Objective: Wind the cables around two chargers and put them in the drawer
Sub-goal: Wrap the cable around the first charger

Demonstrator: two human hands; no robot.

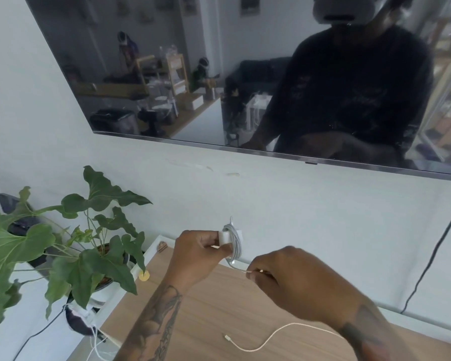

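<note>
Two hands are up over the wooden desk (219,303) from where I watch. My left hand (193,256) has its grip curled round a white blocky charger (225,237), held above the desk's far edge near the wall. Pale braided cable (236,243) is wound in tight loops around the charger's body, and a short tail runs off the bottom toward my right hand (292,280). That hand's grip pinches the cable's end between thumb and fingertips (250,276), just beside and below the charger. A second cable (261,342), thin, smooth and white, lies loose on the matte wood grain in a long curve, its small plug end free near the middle of the desk; its other end passes behind my right forearm. I cannot see a second charger or the drawer. A leafy potted plant (89,246) stands left of the desk, and a dark glossy TV (219,74) hangs on the wall
</note>
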